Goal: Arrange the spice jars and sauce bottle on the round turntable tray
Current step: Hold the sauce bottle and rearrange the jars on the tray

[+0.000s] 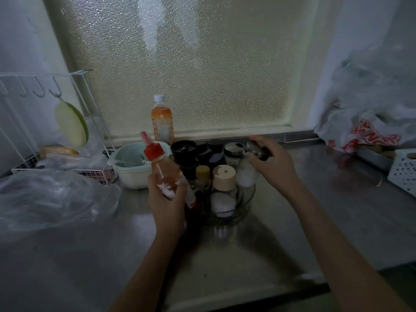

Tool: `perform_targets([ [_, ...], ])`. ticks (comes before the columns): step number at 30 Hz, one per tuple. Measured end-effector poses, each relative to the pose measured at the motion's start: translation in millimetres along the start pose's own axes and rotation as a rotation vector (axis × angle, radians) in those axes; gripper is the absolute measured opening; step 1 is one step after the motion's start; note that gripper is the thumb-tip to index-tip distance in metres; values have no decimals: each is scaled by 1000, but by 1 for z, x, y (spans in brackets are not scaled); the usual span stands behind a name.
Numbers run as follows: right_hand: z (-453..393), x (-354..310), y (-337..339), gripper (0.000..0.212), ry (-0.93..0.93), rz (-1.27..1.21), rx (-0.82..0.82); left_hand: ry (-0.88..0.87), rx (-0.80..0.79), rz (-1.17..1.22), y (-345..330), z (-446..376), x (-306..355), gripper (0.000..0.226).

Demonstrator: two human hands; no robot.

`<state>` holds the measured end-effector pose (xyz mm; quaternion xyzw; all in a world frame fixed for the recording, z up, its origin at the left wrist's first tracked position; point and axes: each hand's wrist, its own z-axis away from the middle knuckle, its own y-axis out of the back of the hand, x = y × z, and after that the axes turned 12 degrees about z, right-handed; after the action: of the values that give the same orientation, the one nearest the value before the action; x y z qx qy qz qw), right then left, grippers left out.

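Left hand (167, 206) was wrapped around the sauce bottle (161, 170), tilted and held up just left of the tray (242, 210) on the counter (315, 210). Right hand (273, 167) gripped a metal-lidded jar (247, 167) by its top at the tray's right edge, other jars (222, 188) crowded beside it.

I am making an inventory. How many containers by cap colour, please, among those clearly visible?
Red cap: 1, sauce bottle in left hand
White cap: 1, drink bottle
Yellow cap: 1
Beige cap: 1
Metal cap: 2, one under right hand
Total: 6
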<state>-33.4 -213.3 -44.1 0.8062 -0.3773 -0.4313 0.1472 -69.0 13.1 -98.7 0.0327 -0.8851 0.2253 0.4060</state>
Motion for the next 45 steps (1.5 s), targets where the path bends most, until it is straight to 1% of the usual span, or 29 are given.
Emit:
perform_targets([
  [4, 7, 1, -12, 47, 35, 3, -147, -56, -59, -63, 0, 2, 1, 23],
  [6, 10, 3, -17, 46, 28, 10, -162, -69, -67, -73, 0, 2, 1, 24],
  [10, 10, 7, -22, 45, -26, 16, -113, -91, -74, -72, -1, 2, 2, 24],
  [16, 11, 10, -31, 57, -87, -44, -50, -115, -90, -97, -4, 4, 2, 24],
  [18, 13, 5, -31, 54, -104, -42, -42, -112, -110, -127, -4, 5, 1, 29],
  [20, 16, -9, -27, 45, -69, -31, 50, -111, -138, -181, -2, 6, -1, 38],
  [22, 19, -29, -22, 41, 44, -28, 149, -141, -159, -248, -2, 7, -2, 45],
  [23, 21, -40, -20, 40, 100, -9, 165, -156, -165, -273, -2, 7, -2, 48],
  [25, 29, -55, -20, 41, 149, 99, 160, -178, -164, -305, -3, 7, -2, 51],
  [27, 43, -60, -25, 52, 109, 262, 119, -171, -149, -296, -2, 7, -2, 50],
  [28, 50, -59, -28, 56, 88, 321, 64, -163, -139, -272, -2, 6, -1, 47],
  [29, 57, -57, -33, 56, 76, 334, -4, -158, -131, -248, -2, 5, -1, 45],
  [31, 66, -52, -39, 54, 56, 207, -89, -164, -128, -226, -1, 5, -2, 43],
  [33, 66, -48, -37, 59, 12, 70, -53, -173, -136, -245, -1, 5, -3, 43],
  [35, 62, -46, -33, 65, -33, 19, 11, -181, -138, -272, 0, 6, -5, 46],
  [37, 59, -45, -33, 71, -49, -12, 23, -185, -145, -302, 0, 6, -6, 48],
  [40, 58, -41, -37, 76, -33, 54, 34, -167, -160, -311, 1, 8, -8, 50],
  [43, 55, -35, -36, 76, -85, 96, 62, -142, -184, -255, 0, 9, -5, 45],
  [44, 57, -34, -35, 73, -95, 135, 81, -149, -188, -228, 0, 9, -3, 41],
  [45, 60, -35, -33, 65, -87, 189, 125, -170, -184, -195, -1, 9, 0, 38],
])
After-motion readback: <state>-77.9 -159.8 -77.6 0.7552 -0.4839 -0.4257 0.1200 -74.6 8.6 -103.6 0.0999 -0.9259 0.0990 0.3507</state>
